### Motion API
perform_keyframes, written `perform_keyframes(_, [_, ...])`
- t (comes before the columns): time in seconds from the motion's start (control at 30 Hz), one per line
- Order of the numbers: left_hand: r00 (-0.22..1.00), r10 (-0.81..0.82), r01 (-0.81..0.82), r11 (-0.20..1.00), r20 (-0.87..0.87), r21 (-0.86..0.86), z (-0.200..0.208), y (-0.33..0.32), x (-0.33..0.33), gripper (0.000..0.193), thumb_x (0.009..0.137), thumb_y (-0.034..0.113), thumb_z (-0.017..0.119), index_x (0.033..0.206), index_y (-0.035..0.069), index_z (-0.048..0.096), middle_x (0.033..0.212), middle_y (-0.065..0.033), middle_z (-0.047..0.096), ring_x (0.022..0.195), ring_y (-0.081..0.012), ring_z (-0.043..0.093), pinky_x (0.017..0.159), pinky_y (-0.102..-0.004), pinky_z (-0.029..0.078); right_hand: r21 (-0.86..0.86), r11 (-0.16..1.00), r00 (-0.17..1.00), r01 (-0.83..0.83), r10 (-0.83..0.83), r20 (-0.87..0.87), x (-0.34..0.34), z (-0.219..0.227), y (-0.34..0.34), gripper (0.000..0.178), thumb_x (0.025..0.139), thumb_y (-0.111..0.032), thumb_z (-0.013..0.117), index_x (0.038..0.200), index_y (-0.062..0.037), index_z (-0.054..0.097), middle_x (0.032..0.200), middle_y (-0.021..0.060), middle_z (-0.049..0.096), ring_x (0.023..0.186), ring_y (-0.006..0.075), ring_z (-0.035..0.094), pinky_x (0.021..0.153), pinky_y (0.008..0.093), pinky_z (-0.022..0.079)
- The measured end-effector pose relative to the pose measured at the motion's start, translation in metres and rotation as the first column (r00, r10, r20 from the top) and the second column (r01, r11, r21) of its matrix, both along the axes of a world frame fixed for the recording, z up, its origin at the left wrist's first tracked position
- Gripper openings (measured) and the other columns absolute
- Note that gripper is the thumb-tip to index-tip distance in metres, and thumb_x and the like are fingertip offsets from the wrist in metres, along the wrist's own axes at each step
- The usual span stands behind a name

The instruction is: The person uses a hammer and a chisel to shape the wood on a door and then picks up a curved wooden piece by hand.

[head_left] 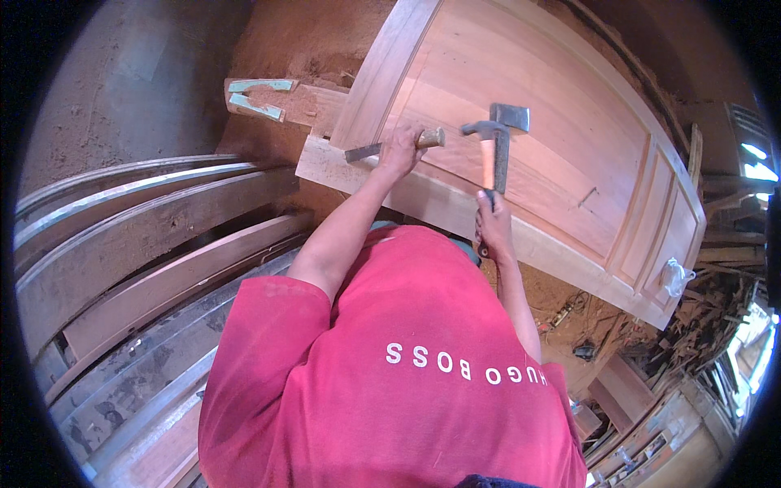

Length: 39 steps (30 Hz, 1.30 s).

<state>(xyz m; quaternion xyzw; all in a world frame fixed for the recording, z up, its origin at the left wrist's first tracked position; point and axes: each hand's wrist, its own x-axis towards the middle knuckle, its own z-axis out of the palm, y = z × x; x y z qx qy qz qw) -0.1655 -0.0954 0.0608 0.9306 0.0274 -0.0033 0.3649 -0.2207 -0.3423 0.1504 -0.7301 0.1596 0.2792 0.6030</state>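
Observation:
My left hand (399, 151) is closed round a chisel (363, 152); its blade lies low across the near left corner of a panelled wooden door (521, 65), and the pale handle sticks out to the right. Whether the cutting edge touches the wood, I cannot tell. A claw hammer (488, 163) is in my right hand (495, 224), gripped by its black handle end, head pointing away from me over the door. Right beside the hammer, a hatchet (512, 119) lies on the door's panel, its handle partly hidden.
Long boards (146, 220) are stacked at the left. A notched support (260, 93) with pale green edges stands past the door's left end. A clear plastic bag (677, 278) lies on the door's right end. Scrap wood (724, 325) is piled at the right.

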Motion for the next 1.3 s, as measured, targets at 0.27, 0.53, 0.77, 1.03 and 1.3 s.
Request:
perform_keyframes(0.27, [1.0,0.01,-0.011,1.0,0.024,0.014,0.007,-0.002,-0.001,0.029,0.077,0.013,0.075,0.101,0.008,0.06,0.091,-0.0161,0.062,0.09,-0.0387,0.062,0.076,-0.0479,0.05,-0.21,0.962,0.968,-0.172,0.205,0.147,-0.006,-0.026,-0.009,0.024,0.104,-0.032,0.049,0.091,-0.0123,0.042,0.055,-0.0043,0.038,0.037,0.0066,0.035,0.032,0.0258,0.031])
perform_keyframes(0.53, [0.997,0.071,-0.072,0.997,0.04,0.029,-0.011,0.004,-0.001,0.03,0.074,0.011,0.075,0.1,0.009,0.06,0.09,-0.0144,0.062,0.09,-0.038,0.061,0.077,-0.0491,0.05,-0.167,0.957,0.969,-0.236,0.245,0.035,-0.007,-0.025,-0.003,0.032,0.099,-0.032,0.056,0.086,-0.0043,0.049,0.061,0.001,0.045,0.056,0.0138,0.047,0.053,0.033,0.04])
perform_keyframes(0.77, [0.999,-0.035,0.035,0.997,0.005,0.069,0.004,0.006,-0.018,0.028,0.072,0.007,0.073,0.097,0.01,0.06,0.093,-0.0136,0.059,0.092,-0.0361,0.06,0.077,-0.0477,0.048,-0.145,0.989,1.0,-0.011,0.013,0.014,0.023,-0.012,-0.02,0.027,0.101,-0.031,0.056,0.088,-0.009,0.047,0.054,-0.0043,0.04,0.039,0.0066,0.039,0.034,0.025,0.032])
perform_keyframes(1.03, [0.92,-0.372,0.359,0.926,0.121,0.12,0.051,-0.046,0.132,0.03,0.075,-0.001,0.061,0.102,0.011,0.058,0.097,-0.0108,0.055,0.098,-0.0317,0.053,0.086,-0.0448,0.042,0.097,0.937,0.941,0.336,-0.338,0.003,0.129,-0.012,-0.059,0.023,0.102,-0.026,0.054,0.088,-0.012,0.042,0.053,-0.0035,0.037,0.035,0.006,0.035,0.031,0.0234,0.032])
perform_keyframes(1.3, [0.829,-0.458,0.394,0.886,0.323,0.244,0.027,-0.035,0.398,0.026,0.077,0.0,0.062,0.099,0.012,0.061,0.097,-0.0104,0.057,0.099,-0.0352,0.053,0.086,-0.0458,0.042,0.225,0.88,0.889,0.418,-0.447,0.099,0.249,-0.037,-0.063,0.023,0.102,-0.019,0.054,0.085,-0.0097,0.042,0.053,-0.0034,0.039,0.036,0.0053,0.039,0.031,0.024,0.034])
